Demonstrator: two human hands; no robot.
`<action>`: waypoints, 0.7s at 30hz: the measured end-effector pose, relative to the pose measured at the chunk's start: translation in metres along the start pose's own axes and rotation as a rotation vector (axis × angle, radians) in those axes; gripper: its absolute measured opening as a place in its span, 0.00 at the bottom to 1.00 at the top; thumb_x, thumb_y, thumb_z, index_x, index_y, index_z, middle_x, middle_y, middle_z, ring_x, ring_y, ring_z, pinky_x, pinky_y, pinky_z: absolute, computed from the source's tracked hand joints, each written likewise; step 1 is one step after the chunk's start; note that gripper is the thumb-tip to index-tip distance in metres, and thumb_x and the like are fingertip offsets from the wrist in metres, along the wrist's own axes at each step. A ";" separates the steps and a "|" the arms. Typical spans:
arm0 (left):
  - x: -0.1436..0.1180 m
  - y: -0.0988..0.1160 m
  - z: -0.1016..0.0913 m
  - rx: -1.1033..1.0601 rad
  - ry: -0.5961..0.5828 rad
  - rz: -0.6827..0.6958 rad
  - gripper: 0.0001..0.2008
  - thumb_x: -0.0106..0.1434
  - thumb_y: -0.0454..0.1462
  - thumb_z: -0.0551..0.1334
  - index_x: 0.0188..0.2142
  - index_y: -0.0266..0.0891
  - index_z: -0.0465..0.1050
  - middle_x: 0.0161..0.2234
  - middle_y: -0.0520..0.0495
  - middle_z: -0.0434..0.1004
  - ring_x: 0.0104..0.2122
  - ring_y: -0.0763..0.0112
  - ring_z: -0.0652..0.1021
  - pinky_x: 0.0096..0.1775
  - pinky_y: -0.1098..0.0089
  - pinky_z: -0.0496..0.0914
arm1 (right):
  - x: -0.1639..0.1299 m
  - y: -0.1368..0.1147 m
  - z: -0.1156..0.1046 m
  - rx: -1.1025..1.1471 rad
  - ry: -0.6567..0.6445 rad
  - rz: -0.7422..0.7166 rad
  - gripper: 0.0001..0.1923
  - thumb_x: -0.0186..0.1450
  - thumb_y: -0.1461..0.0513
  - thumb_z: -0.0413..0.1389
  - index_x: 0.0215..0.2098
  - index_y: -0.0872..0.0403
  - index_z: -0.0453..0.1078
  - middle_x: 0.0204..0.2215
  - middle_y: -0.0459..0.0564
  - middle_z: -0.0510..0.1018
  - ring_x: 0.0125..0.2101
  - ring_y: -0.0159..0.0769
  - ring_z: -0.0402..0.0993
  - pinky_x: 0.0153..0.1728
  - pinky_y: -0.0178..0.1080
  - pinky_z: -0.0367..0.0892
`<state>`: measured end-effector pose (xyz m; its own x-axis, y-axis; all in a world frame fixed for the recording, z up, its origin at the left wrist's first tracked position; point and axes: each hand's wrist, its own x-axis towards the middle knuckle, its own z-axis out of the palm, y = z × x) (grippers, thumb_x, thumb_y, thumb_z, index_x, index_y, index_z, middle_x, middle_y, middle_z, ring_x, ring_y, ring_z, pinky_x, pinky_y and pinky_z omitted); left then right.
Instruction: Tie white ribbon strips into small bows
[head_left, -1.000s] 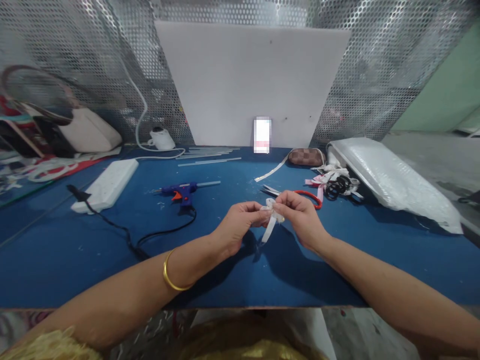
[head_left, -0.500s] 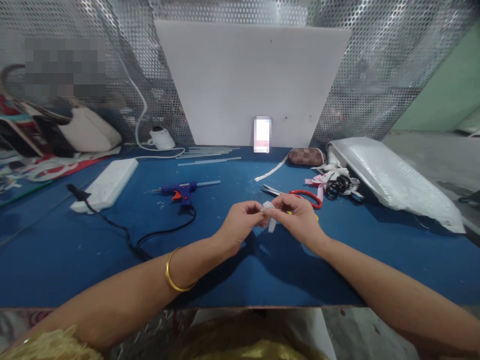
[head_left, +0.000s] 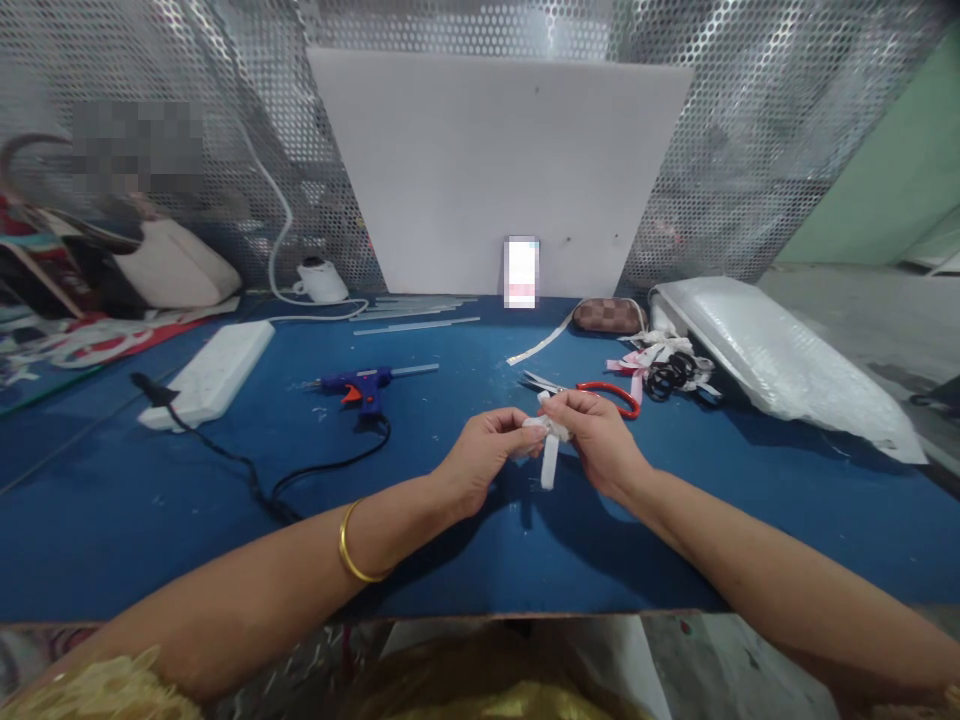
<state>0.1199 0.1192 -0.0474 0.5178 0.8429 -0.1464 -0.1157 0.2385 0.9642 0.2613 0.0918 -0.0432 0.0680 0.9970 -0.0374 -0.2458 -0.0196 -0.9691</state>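
Between my two hands is a white ribbon (head_left: 550, 462), bunched at the middle, with one flat end hanging down over the blue table. My left hand (head_left: 495, 447) pinches its left side between thumb and fingers. On the other side, my right hand (head_left: 592, 432) grips the ribbon close to the bunched part. The fingers hide some of its folds. Just beyond my right hand lie scissors (head_left: 611, 398) with red handles, their blades spread and pointing left.
A blue glue gun (head_left: 366, 386) lies left of my hands, its black cord trailing toward me. Farther left is a white power strip (head_left: 217, 375). Behind stand a phone (head_left: 521, 272) and a brown checked pouch (head_left: 609, 315). Black hair ties (head_left: 673, 375) and a plastic-wrapped package (head_left: 787, 360) lie right.
The ribbon has turned in my fingers, so more of its bunched middle shows and its loose end hangs lower. Both hands still hold it in nearly the same place.
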 end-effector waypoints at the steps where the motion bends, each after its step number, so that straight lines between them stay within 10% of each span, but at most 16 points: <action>1: 0.000 0.001 -0.001 -0.016 0.023 -0.009 0.09 0.49 0.39 0.66 0.22 0.37 0.69 0.23 0.50 0.73 0.26 0.74 0.71 0.31 0.72 0.63 | 0.001 -0.003 -0.001 -0.021 -0.018 -0.009 0.13 0.56 0.54 0.60 0.22 0.55 0.68 0.18 0.44 0.70 0.20 0.29 0.65 0.24 0.34 0.63; 21: 0.005 0.011 -0.012 -0.008 0.184 -0.019 0.13 0.48 0.40 0.68 0.30 0.32 0.76 0.27 0.45 0.77 0.26 0.73 0.73 0.31 0.73 0.64 | 0.004 -0.016 -0.007 -0.334 -0.090 -0.072 0.12 0.58 0.54 0.57 0.31 0.56 0.69 0.20 0.44 0.73 0.24 0.30 0.69 0.30 0.35 0.64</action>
<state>0.1111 0.1316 -0.0400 0.3558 0.9122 -0.2029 -0.1147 0.2581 0.9593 0.2722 0.0956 -0.0298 -0.0155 0.9990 0.0410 0.0873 0.0421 -0.9953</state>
